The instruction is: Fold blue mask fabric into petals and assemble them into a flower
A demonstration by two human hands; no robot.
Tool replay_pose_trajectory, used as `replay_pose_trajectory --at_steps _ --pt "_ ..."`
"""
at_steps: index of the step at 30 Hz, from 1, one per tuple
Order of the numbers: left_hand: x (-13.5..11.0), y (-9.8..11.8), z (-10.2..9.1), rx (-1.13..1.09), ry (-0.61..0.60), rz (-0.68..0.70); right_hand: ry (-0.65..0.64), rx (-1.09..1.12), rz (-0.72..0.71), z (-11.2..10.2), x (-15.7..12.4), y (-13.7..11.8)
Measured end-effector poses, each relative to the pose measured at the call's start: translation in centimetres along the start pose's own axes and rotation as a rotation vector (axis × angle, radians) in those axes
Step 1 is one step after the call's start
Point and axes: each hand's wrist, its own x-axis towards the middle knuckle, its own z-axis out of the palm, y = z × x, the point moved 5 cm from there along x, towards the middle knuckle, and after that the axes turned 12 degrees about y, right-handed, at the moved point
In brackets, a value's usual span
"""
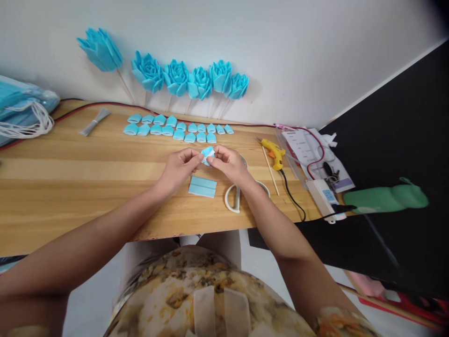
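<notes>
Both my hands meet over the middle of the wooden table (70,173). My left hand (178,169) and my right hand (228,164) pinch a small folded blue piece (207,154) between their fingertips. Just below them lie flat blue strips (202,186) on the table. Behind the hands, several folded blue petals (175,127) sit in two rows. White-handled scissors (235,199) lie under my right wrist.
Several finished blue flowers on sticks (182,77) lean on the wall. A yellow glue gun (274,153) with a thin wooden stick (271,171) beside it and a power strip (324,196) lie at the right. A bag of blue face masks (21,110) sits far left, wire ties (94,120) near it.
</notes>
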Motion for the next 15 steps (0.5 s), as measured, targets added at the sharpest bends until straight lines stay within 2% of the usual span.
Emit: replay_pose_trajectory --at_steps 15 --pt "0.06 -0.01 0.34 -0.007 -0.050 0.001 0.008 -0.075 -0.029 -0.19 -0.09 -0.30"
